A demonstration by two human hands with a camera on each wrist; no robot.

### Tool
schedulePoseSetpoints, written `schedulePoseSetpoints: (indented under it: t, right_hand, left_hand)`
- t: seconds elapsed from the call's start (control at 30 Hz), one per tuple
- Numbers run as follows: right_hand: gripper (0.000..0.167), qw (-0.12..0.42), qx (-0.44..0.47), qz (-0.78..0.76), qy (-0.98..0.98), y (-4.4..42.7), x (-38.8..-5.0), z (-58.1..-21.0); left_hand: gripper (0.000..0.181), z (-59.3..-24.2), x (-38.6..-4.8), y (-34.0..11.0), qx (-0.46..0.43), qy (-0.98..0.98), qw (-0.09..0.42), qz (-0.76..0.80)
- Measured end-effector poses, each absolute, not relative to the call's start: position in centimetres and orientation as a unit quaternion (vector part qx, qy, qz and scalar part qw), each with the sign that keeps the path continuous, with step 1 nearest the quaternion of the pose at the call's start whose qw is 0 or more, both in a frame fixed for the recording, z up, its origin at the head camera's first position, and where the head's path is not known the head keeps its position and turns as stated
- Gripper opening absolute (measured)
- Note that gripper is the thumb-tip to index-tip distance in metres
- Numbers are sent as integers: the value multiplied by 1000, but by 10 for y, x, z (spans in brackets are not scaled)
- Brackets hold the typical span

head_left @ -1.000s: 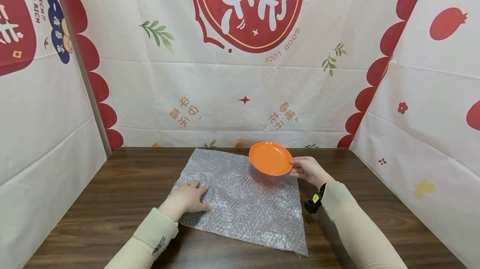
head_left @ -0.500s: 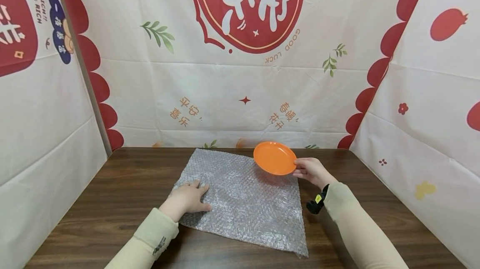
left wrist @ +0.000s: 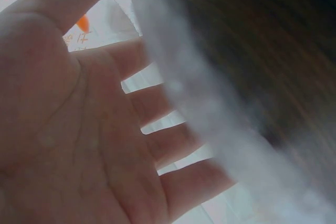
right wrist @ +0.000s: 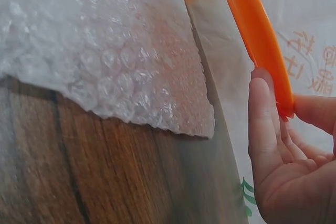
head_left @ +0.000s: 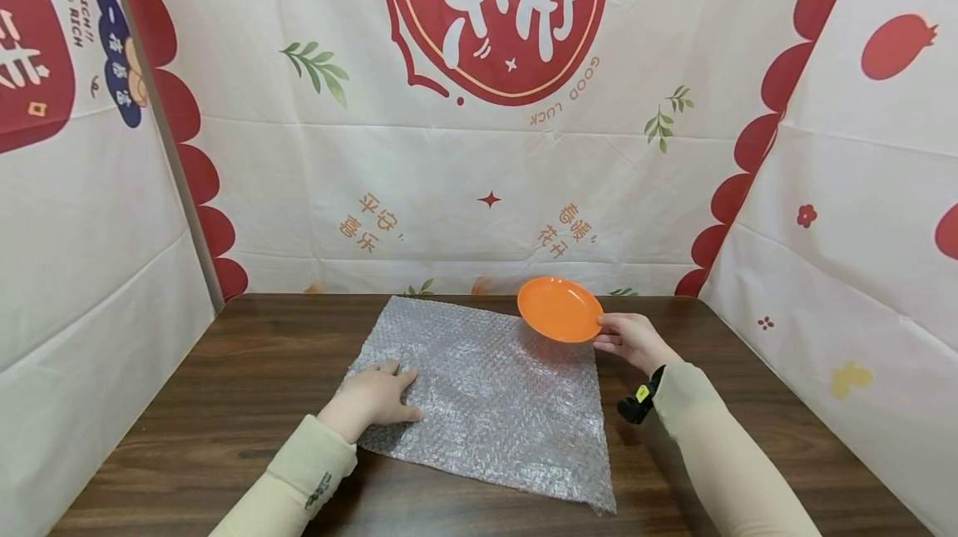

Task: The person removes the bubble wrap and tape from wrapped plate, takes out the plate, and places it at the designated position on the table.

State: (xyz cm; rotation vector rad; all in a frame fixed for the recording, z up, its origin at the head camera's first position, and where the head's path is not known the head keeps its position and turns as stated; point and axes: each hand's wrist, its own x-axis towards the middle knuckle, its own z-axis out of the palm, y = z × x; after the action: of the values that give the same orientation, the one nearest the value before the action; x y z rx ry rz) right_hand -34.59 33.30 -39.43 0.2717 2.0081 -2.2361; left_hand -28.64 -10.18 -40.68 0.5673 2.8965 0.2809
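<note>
An orange plate (head_left: 560,310) is held up over the far right corner of a sheet of bubble wrap (head_left: 486,404). My right hand (head_left: 633,339) pinches its right rim, thumb on one face and fingers on the other, as the right wrist view shows with the plate (right wrist: 262,40) edge-on. Spread flat on the left part of the sheet, my left hand (head_left: 377,396) rests with straight fingers. In the left wrist view the palm of the left hand (left wrist: 79,124) shows, its fingertips hidden behind the blurred wrap edge.
The bubble wrap lies on a dark wooden table (head_left: 224,404). A printed white cloth (head_left: 449,163) hangs behind the table's far edge, with more cloth along both sides. A black strap (head_left: 639,402) with a yellow mark sits at the right wrist.
My right hand has carried the orange plate to the right and slightly upward. The left hand and the bubble wrap have stayed in place.
</note>
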Motion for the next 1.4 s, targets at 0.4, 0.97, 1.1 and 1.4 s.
schedulePoseSetpoints:
  t: [0.4, 0.97, 1.1, 1.4]
  right_hand:
    - [37, 53, 107, -753, 647, 342, -347, -394]
    - [35, 40, 136, -771, 621, 350, -349, -390]
    - [37, 36, 143, -776, 613, 352, -348, -390]
    - [35, 30, 156, -786, 597, 358, -347, -386]
  left_hand:
    - [74, -408, -287, -102, 187, 973, 91, 95]
    - [73, -410, -287, -101, 182, 974, 93, 96]
    - [73, -410, -286, -101, 180, 975, 94, 95]
    - [72, -408, -286, -100, 182, 975, 91, 92]
